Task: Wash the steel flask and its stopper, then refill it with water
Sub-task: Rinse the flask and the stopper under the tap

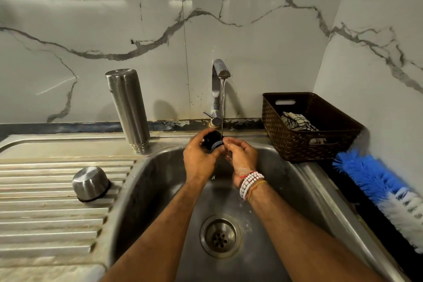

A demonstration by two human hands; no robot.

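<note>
My left hand [198,158] is curled round the black round stopper [211,141], and I hold it right under the shiny steel tap [217,89]. A thin stream of water [222,107] runs down from the tap onto the stopper. My right hand [240,155] has its fingers bent, and the tips pinch the stopper's ringed end. White bead bracelets [250,182] and some threads sit on my right wrist. Both hands are over the steel sink [160,190], just in front of the tap, and the round drain [220,236] is below them. The tall steel flask [129,110] stands mouth down on the sink's edge, left of the tap. A small round steel cap [91,182] sits upside down on the ridged draining board, further left of the tap and nearer to me. Right of the tap is a brown woven basket [309,144] with a folded cloth [297,121] in it. A blue and white bottle brush [377,178] lies past the basket.
</note>
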